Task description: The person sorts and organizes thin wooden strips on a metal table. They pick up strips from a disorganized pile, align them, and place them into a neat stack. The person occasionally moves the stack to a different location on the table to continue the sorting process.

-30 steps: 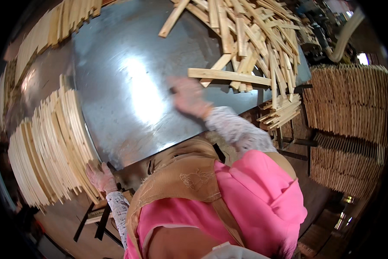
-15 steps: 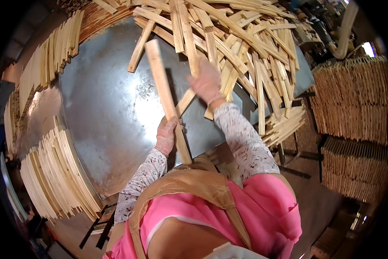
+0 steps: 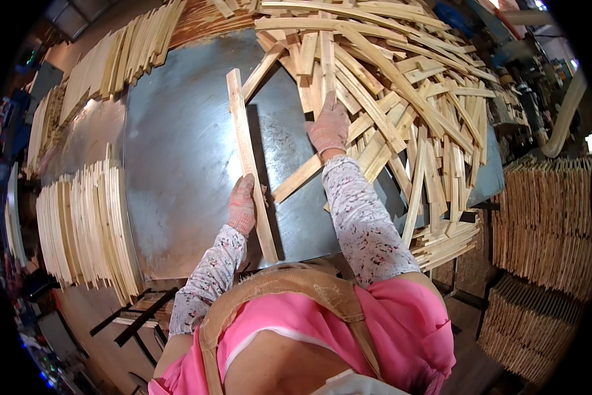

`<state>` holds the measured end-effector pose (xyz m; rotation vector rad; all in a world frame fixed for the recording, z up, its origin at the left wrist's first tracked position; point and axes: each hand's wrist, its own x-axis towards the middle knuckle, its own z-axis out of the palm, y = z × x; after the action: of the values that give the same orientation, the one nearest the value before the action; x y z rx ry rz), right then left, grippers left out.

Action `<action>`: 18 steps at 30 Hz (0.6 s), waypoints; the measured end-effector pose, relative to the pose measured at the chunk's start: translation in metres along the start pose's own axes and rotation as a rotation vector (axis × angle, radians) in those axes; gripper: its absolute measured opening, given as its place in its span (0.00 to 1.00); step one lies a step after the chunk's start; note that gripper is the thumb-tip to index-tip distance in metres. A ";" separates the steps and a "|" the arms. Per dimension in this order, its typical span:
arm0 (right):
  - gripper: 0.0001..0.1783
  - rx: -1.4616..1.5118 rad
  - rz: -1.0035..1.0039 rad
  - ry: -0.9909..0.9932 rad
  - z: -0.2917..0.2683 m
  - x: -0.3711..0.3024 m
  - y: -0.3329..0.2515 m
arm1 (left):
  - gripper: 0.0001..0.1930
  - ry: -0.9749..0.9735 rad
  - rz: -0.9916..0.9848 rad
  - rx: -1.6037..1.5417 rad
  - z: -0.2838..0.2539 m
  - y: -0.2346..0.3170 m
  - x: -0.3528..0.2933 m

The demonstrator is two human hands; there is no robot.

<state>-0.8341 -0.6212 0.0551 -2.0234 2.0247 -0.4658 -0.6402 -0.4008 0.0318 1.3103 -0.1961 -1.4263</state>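
Observation:
My left hand, in a pinkish work glove, is closed round the lower half of a pale wooden slat. That slat is held on edge above the metal tabletop, its far end pointing away from me. My right hand, gloved likewise, is closed on the near end of another wooden slat in the loose pile. A loose slat lies slantwise on the metal between my two hands, partly under others.
Neat rows of slats stand along the table's left side, one near and one far. Tall stacks of slats rise on the right beyond the table edge. More slats lie by the near right corner.
My right hand, blurred and over the slats before, now grips one slat's end. The slat in my left hand has turned more upright in view and moved left relative to the pile.

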 end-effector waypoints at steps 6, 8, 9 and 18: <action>0.52 0.400 -0.036 -0.113 -0.029 -0.017 -0.023 | 0.21 0.024 -0.007 -0.051 -0.017 0.030 -0.006; 0.45 0.779 -0.078 -0.287 -0.018 -0.058 -0.023 | 0.22 -0.021 0.027 -0.087 -0.039 0.040 0.003; 0.43 0.911 -0.169 -0.317 0.000 -0.077 -0.021 | 0.23 -0.033 0.043 -0.108 -0.051 0.045 0.007; 0.28 0.407 -0.485 -0.934 0.114 -0.270 -0.097 | 0.31 -0.158 -0.201 0.323 -0.138 0.056 -0.017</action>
<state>-0.6970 -0.3570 -0.0266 -1.9104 0.8264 0.0260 -0.5056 -0.3345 0.0319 1.5108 -0.4241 -1.7232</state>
